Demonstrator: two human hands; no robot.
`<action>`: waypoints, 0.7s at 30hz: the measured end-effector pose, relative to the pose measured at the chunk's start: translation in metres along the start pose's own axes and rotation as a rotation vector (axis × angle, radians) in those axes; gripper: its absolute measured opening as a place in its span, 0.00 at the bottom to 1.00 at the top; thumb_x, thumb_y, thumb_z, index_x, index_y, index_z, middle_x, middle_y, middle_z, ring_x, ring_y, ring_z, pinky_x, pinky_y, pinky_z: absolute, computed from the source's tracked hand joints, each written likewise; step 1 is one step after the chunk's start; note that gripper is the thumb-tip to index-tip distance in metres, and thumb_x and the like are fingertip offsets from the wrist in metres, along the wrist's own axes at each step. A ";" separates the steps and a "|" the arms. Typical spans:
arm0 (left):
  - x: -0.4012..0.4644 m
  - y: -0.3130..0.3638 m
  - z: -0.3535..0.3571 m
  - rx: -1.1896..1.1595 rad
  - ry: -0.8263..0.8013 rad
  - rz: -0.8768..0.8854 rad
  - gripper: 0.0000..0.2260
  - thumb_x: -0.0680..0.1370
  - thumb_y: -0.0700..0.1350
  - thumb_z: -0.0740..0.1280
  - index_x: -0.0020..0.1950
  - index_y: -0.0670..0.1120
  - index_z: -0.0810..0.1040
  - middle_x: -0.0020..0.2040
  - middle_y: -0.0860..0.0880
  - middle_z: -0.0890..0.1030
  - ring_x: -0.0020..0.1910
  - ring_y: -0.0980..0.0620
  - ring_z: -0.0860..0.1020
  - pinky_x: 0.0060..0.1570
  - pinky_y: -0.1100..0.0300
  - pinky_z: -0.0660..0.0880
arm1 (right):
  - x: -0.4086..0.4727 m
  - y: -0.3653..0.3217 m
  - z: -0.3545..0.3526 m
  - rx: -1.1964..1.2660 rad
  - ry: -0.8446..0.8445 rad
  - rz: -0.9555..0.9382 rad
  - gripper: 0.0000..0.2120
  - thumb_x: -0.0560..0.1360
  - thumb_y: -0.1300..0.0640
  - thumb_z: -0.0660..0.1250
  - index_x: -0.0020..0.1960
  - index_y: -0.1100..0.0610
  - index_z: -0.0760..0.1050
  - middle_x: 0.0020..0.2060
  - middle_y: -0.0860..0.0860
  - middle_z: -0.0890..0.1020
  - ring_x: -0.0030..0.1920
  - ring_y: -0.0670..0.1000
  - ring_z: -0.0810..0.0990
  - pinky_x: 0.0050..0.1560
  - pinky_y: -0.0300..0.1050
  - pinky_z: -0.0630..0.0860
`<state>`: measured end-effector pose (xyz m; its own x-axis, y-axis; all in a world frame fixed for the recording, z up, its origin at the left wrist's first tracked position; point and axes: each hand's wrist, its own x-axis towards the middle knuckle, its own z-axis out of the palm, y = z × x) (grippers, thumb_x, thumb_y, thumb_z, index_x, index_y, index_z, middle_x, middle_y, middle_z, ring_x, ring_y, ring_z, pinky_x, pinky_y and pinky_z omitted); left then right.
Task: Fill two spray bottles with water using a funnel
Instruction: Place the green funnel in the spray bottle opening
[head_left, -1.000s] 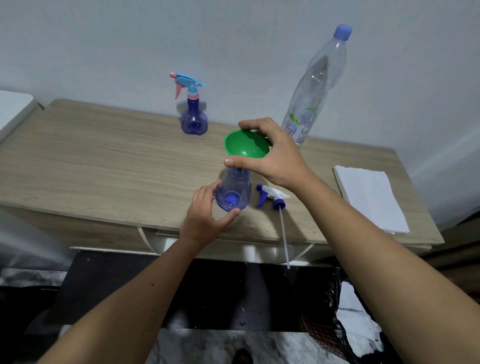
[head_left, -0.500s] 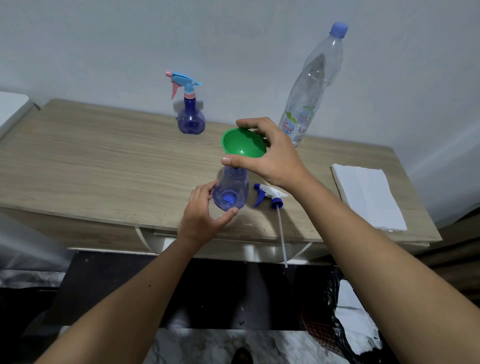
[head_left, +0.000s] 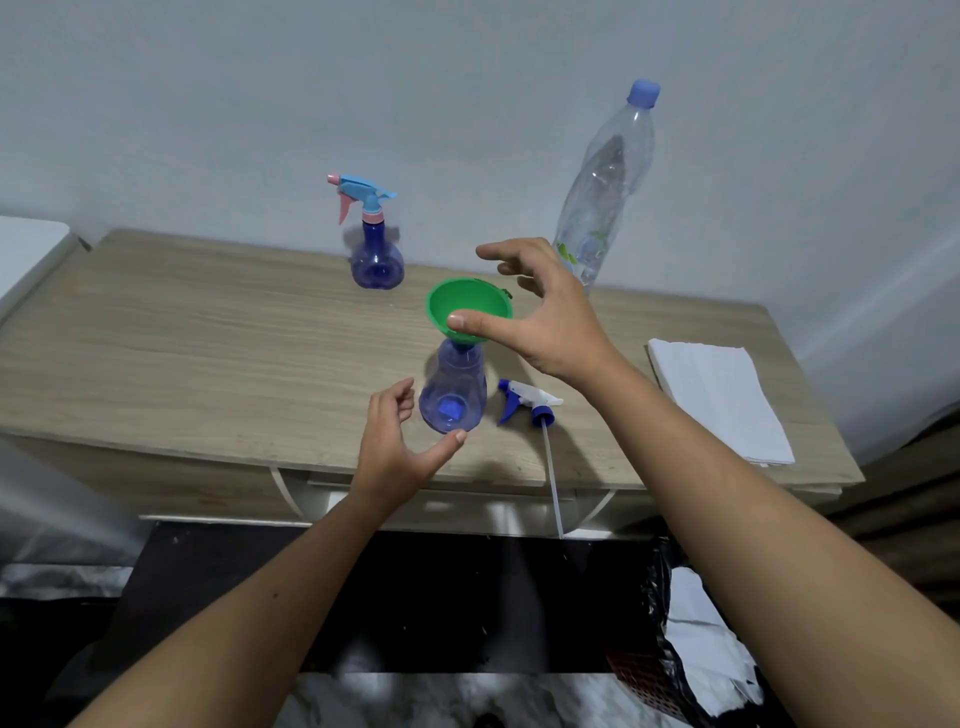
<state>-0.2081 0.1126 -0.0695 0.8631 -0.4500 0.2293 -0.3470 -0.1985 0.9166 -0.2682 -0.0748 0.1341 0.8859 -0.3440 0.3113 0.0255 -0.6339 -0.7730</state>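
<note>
A green funnel (head_left: 465, 306) sits in the neck of an open purple spray bottle (head_left: 452, 389) near the front of the wooden table (head_left: 208, 338). My right hand (head_left: 545, 317) hovers just right of the funnel with fingers spread; its thumb tip lies in front of the rim. My left hand (head_left: 395, 452) is beside the bottle's base, loosely curved, thumb close to the base and holding nothing. The bottle's blue-and-white spray head (head_left: 530, 402) lies on the table to its right. A second capped spray bottle (head_left: 376, 254) stands at the back. A clear water bottle (head_left: 602, 192) stands behind my right hand.
A folded white cloth (head_left: 722, 400) lies at the table's right end. The spray head's long tube (head_left: 553, 483) sticks out over the front edge. A wall runs right behind the table. Dark bags and clutter are on the floor below.
My right hand has let go of the funnel's rim and opened its fingers. My left hand has come off the bottle's side. The funnel stays in the neck.
</note>
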 end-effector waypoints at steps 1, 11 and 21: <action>-0.004 0.002 0.000 -0.020 0.024 -0.023 0.44 0.67 0.58 0.83 0.76 0.40 0.71 0.66 0.47 0.74 0.64 0.50 0.78 0.67 0.54 0.77 | -0.001 -0.001 -0.003 0.008 0.008 0.005 0.35 0.65 0.41 0.84 0.68 0.48 0.79 0.64 0.44 0.77 0.63 0.44 0.78 0.67 0.41 0.75; -0.039 0.050 0.025 -0.136 -0.002 0.007 0.26 0.70 0.57 0.81 0.63 0.48 0.78 0.48 0.48 0.81 0.42 0.48 0.79 0.46 0.42 0.81 | -0.028 0.002 -0.041 0.032 0.118 0.081 0.29 0.68 0.45 0.84 0.66 0.49 0.80 0.62 0.44 0.79 0.61 0.44 0.81 0.64 0.39 0.76; 0.022 0.107 0.116 -0.237 -0.125 -0.043 0.37 0.71 0.50 0.81 0.78 0.43 0.73 0.70 0.46 0.81 0.70 0.56 0.80 0.73 0.54 0.76 | -0.006 0.077 -0.099 0.067 0.270 0.226 0.30 0.69 0.49 0.84 0.67 0.51 0.78 0.63 0.47 0.80 0.57 0.43 0.81 0.61 0.36 0.75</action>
<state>-0.2687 -0.0198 -0.0049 0.8183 -0.5522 0.1596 -0.2024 -0.0169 0.9792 -0.3168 -0.1900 0.1273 0.7183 -0.6469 0.2562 -0.1189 -0.4769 -0.8709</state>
